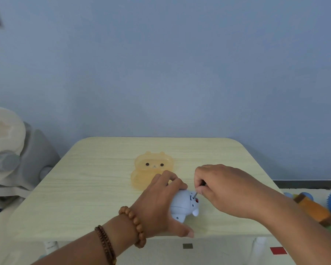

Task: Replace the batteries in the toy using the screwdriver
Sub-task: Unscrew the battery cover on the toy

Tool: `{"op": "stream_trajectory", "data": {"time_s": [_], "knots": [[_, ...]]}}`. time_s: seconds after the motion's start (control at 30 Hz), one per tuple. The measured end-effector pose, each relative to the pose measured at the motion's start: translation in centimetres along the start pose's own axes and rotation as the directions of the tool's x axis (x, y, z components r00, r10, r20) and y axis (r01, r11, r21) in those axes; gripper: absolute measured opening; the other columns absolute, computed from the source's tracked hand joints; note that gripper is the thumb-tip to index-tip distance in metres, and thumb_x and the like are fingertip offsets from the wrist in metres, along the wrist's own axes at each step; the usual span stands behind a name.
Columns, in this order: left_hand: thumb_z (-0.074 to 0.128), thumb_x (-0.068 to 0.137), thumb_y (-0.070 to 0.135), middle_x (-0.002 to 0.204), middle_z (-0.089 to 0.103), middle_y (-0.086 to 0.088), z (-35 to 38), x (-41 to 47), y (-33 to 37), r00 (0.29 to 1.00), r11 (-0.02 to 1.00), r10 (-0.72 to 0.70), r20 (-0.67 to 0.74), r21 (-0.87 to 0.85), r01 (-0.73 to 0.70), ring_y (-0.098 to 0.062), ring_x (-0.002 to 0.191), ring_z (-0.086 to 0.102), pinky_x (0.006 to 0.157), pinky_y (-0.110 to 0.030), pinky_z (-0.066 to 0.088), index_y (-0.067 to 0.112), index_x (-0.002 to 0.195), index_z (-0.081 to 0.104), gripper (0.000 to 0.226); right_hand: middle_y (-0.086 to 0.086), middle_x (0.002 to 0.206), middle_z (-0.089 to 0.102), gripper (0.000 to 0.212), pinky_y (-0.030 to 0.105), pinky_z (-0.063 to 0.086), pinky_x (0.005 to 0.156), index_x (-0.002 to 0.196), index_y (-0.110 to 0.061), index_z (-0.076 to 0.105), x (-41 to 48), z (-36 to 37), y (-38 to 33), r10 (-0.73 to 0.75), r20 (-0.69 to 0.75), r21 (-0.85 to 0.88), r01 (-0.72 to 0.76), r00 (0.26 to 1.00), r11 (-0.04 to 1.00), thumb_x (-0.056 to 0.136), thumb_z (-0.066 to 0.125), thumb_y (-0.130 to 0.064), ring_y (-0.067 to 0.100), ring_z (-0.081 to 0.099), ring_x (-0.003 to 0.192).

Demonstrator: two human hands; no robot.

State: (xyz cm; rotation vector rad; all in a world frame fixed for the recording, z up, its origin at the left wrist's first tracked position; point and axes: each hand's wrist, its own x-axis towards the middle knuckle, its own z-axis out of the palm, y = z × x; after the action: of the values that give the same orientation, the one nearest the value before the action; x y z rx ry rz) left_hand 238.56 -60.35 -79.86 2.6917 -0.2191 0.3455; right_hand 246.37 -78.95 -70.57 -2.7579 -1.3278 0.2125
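Observation:
A small pale blue toy animal (pixel 182 204) lies on the light wooden table (pixel 96 188), near its front edge. My left hand (pixel 159 199) grips the toy from the left, fingers curled over its top and thumb below it. My right hand (pixel 218 188) pinches a thin screwdriver (pixel 196 194) whose metal tip sits in the toy's underside, beside a small red part. Most of the screwdriver's handle is hidden inside my fingers.
A translucent orange bear-shaped box (pixel 151 169) stands just behind my left hand. A grey and cream plush seat (pixel 11 155) is left of the table. Orange, green and blue toys (pixel 317 209) lie on the floor at the right.

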Motion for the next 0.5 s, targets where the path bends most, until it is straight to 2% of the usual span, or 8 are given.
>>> {"op": "stream_trajectory", "data": {"time_s": [0.1, 0.23, 0.3, 0.37, 0.43, 0.5], "knots": [[0.079, 0.051, 0.072, 0.126, 0.032, 0.015, 0.0, 0.1, 0.1, 1.0, 0.999, 0.018, 0.006, 0.031, -0.019, -0.009, 0.112, 0.038, 0.09, -0.025, 0.048, 0.029, 0.13, 0.046, 0.096, -0.015, 0.088, 0.059, 0.018, 0.026, 0.044, 0.067, 0.083, -0.031, 0.057, 0.4, -0.2, 0.1, 0.008, -0.046, -0.041, -0.01, 0.999, 0.999, 0.099, 0.05, -0.036, 0.008, 0.058, 0.084], [0.079, 0.051, 0.072, 0.124, 0.032, 0.016, 0.0, 0.0, -0.1, 1.0, 1.0, 0.019, -0.001, 0.021, -0.019, -0.008, 0.109, 0.038, 0.086, -0.022, 0.048, 0.031, 0.127, 0.045, 0.093, -0.003, 0.091, 0.061, 0.046, 0.036, 0.045, 0.067, 0.082, -0.019, 0.055, 0.7, 0.4, -0.4, 0.037, -0.055, -0.198, -0.047, 0.998, 0.979, 0.102, 0.036, -0.056, 0.023, 0.062, 0.084], [0.079, 0.051, 0.072, 0.124, 0.032, 0.016, 0.0, -0.1, -0.1, 1.0, 1.0, 0.02, -0.005, 0.015, -0.02, -0.008, 0.11, 0.038, 0.087, -0.022, 0.048, 0.031, 0.128, 0.045, 0.094, -0.007, 0.091, 0.06, 0.041, 0.037, 0.048, 0.071, 0.091, -0.022, 0.055, 0.2, 0.5, -0.2, 0.055, -0.047, -0.131, -0.061, 0.997, 0.989, 0.102, 0.035, -0.055, 0.02, 0.061, 0.085], [0.079, 0.051, 0.073, 0.125, 0.031, 0.016, 0.0, -0.1, -0.1, 1.0, 1.0, 0.014, -0.007, 0.008, -0.014, -0.008, 0.111, 0.038, 0.089, -0.023, 0.049, 0.03, 0.131, 0.045, 0.096, -0.012, 0.088, 0.056, 0.022, 0.031, 0.046, 0.069, 0.103, -0.028, 0.05, -0.3, 0.3, 0.3, 0.078, 0.002, -0.006, -0.078, 0.997, 0.997, 0.102, 0.039, -0.047, 0.012, 0.057, 0.081], [0.079, 0.051, 0.073, 0.126, 0.032, 0.016, 0.0, -0.2, 0.0, 1.0, 1.0, 0.011, -0.01, 0.004, -0.011, -0.007, 0.112, 0.039, 0.089, -0.024, 0.049, 0.03, 0.131, 0.045, 0.097, -0.011, 0.087, 0.055, 0.011, 0.028, 0.042, 0.065, 0.1, -0.03, 0.044, -0.5, 0.1, 0.3, 0.081, 0.017, 0.053, -0.082, 0.997, 0.995, 0.103, 0.04, -0.04, 0.01, 0.055, 0.077], [0.079, 0.05, 0.072, 0.125, 0.031, 0.017, 0.0, -0.2, -0.1, 1.0, 1.0, 0.009, -0.008, 0.0, -0.009, -0.007, 0.111, 0.038, 0.089, -0.023, 0.048, 0.031, 0.131, 0.045, 0.097, -0.008, 0.091, 0.059, 0.017, 0.031, 0.045, 0.067, 0.095, -0.028, 0.044, -0.4, 0.1, 0.1, 0.08, -0.005, 0.03, -0.08, 0.997, 0.996, 0.104, 0.04, -0.042, 0.015, 0.059, 0.081]]}}
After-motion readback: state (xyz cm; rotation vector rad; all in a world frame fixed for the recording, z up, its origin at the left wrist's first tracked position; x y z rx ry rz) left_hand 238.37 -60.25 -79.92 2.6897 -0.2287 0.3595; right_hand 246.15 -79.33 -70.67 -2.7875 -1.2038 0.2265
